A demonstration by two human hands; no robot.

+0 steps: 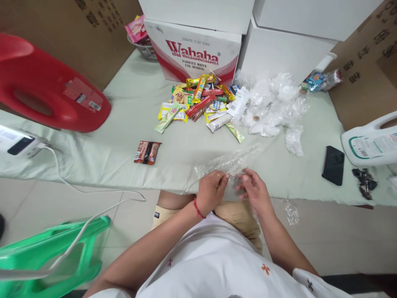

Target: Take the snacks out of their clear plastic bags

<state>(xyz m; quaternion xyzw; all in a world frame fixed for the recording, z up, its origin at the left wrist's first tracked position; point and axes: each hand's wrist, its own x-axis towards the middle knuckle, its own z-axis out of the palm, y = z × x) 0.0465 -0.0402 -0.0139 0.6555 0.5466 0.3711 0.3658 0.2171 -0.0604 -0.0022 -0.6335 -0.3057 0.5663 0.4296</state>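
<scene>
A clear plastic bag (228, 162) lies stretched near the table's front edge. My left hand (214, 188) is closed, pinching the bag's near edge between thumb and fingers. Just to its right, my right hand (252, 188) has its fingers apart beside the bag's edge; nothing shows in it. Left of the bag rests a small brown snack packet (147, 152). Behind lies a pile of wrapped snacks (201, 101) in red, yellow and green wrappers. Next to that pile is a heap of crumpled clear bags (273, 105).
A Wahaha carton (198, 54) and white boxes (285, 54) line the back. A red jug (52, 87) stands left; a white jug (372, 142), black phone (333, 165) and keys (364, 182) lie right. A white cable (93, 192) hangs over a green stool (83, 248); a loose bag (290, 212) is below.
</scene>
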